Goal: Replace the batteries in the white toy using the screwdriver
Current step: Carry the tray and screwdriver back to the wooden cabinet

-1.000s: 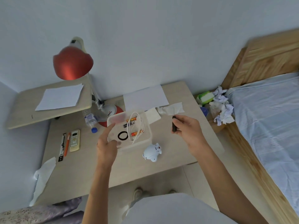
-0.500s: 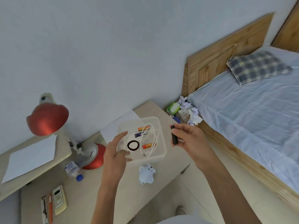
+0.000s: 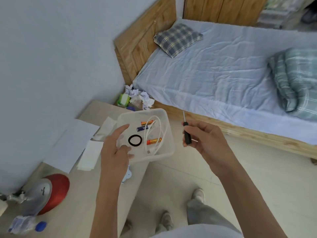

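My left hand grips the near left rim of a clear plastic box, which it holds up over the desk's right edge. Inside lie orange batteries, a blue battery, a white cable and a black ring. My right hand is closed on a small screwdriver with a black handle, its thin shaft pointing up, just right of the box. The white toy lies on the desk, mostly hidden behind my left wrist.
The wooden desk carries white paper sheets, a red lamp base and a crushed bottle. Crumpled paper fills a bin between desk and bed. My feet stand on the pale floor.
The box has come off the desk in my left hand and swung right. My view has turned right toward the bed. The screwdriver stays in my right hand.
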Demonstrator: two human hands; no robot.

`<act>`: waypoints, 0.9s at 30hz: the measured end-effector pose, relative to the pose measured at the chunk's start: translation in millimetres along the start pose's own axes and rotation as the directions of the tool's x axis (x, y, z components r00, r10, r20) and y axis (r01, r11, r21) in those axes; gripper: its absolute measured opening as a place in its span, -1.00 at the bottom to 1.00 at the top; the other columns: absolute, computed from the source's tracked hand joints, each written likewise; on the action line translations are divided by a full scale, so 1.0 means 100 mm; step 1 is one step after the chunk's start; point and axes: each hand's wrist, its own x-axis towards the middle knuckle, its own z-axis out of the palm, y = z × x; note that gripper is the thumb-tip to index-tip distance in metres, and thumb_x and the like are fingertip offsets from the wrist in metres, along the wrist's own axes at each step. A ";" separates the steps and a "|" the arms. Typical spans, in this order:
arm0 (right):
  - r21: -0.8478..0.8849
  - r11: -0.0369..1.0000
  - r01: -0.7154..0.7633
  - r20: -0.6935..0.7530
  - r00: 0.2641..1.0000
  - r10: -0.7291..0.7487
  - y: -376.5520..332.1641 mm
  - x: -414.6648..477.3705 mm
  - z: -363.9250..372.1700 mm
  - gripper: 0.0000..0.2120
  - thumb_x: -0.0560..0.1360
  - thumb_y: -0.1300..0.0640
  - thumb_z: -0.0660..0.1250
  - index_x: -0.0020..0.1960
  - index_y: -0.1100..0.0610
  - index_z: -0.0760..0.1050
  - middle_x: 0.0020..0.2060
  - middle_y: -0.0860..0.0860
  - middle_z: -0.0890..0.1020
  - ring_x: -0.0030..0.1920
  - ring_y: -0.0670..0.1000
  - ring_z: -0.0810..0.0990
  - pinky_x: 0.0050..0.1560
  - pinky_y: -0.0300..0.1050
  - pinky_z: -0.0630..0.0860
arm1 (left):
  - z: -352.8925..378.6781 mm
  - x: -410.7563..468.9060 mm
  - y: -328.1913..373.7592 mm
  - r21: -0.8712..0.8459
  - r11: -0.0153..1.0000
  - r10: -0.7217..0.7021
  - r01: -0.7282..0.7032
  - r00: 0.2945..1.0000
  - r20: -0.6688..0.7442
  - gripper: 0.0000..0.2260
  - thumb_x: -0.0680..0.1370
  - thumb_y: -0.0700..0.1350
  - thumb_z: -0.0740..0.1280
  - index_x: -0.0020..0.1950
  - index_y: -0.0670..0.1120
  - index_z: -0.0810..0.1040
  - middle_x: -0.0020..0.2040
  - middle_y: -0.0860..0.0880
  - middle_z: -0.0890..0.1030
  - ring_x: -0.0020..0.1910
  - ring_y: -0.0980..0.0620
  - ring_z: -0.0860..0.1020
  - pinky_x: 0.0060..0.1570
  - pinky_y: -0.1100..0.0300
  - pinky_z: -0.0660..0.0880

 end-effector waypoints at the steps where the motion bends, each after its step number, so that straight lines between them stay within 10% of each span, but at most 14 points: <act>1: 0.018 1.000 0.011 -0.032 0.999 -0.010 -0.02 -0.07 -0.11 -0.82 0.62 0.33 0.40 0.19 0.39 0.64 -0.17 0.19 0.63 -0.23 0.14 0.60 -0.16 -0.05 0.62 | 0.10 -0.03 0.02 0.012 1.000 0.004 -0.004 0.999 0.039 -0.32 0.56 -0.45 0.18 0.31 0.30 0.64 0.39 0.05 0.51 0.23 -0.13 0.64 -0.03 0.03 0.69; 9: 0.089 0.988 0.128 -0.226 0.968 -0.105 -0.35 -0.51 -1.13 -0.82 0.62 0.33 0.40 0.17 0.40 0.65 -0.18 0.19 0.62 -0.23 0.13 0.60 -0.15 -0.08 0.62 | 1.10 -0.22 0.42 0.118 0.984 0.096 -0.130 0.962 0.254 -0.36 0.58 -0.40 0.19 0.31 0.34 0.62 0.28 0.12 0.53 0.13 -0.10 0.67 0.05 -0.05 0.71; 17: 0.091 0.959 0.267 -0.408 0.889 -0.209 -0.81 -1.17 -2.65 -0.84 0.61 0.33 0.41 0.12 0.40 0.65 -0.20 0.17 0.61 -0.26 0.13 0.58 -0.17 -0.08 0.62 | 2.76 -0.79 1.16 0.095 0.953 0.212 -0.286 0.862 0.460 -0.41 0.60 -0.44 0.17 0.40 0.15 0.60 0.40 0.10 0.45 0.01 0.55 0.51 -0.23 0.57 0.49; 21: 0.074 0.945 0.319 -0.524 0.818 -0.235 -0.99 -1.61 -3.54 -0.86 0.60 0.34 0.41 0.11 0.38 0.67 -0.21 0.17 0.61 -0.27 0.14 0.58 -0.20 -0.09 0.62 | 3.71 -1.20 1.35 0.126 0.932 0.216 -0.341 0.798 0.563 -0.41 0.60 -0.40 0.20 0.32 0.26 0.61 0.40 0.00 0.50 -0.02 0.07 0.67 -0.26 0.44 0.53; 27: 0.031 0.929 0.369 -0.668 0.699 -0.255 -1.13 -2.35 -4.82 -0.87 0.61 0.37 0.39 0.11 0.41 0.64 -0.24 0.17 0.61 -0.28 0.15 0.58 -0.23 -0.11 0.62 | 5.08 -2.01 1.50 0.082 0.935 0.199 -0.346 0.701 0.685 -0.39 0.59 -0.38 0.22 0.22 0.37 0.63 0.35 0.01 0.51 -0.13 0.17 0.72 0.13 -0.10 0.68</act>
